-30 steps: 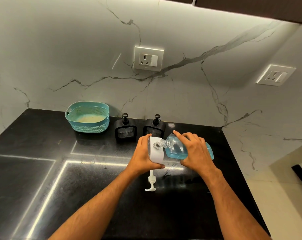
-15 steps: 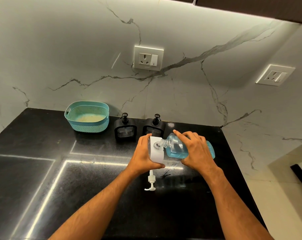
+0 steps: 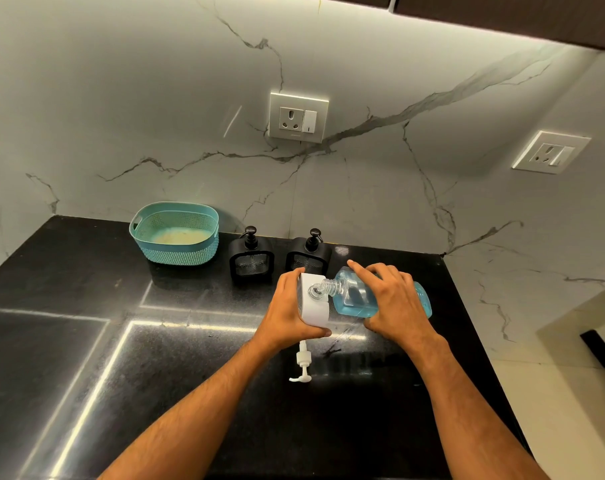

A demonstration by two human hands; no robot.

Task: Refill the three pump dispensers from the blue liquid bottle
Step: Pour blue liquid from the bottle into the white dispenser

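At counter centre, right hand grasps blue liquid bottle tipped leftward, neck at white dispenser mouth; left hand grips the dispenser.

back edge of black counter crowded: teal basket against the wall, then two black dispensers side by side just right of it, narrow gaps between. centre taken up by left hand gripping white dispenser and right hand holding tilted blue bottle, neck at the dispenser's opening, just in front of the right black dispenser. white pump head lies loose close behind the left hand. broad open counter to the left and front-left; forearms cross the near middle. right of the bottle, a narrow strip before the counter edge.
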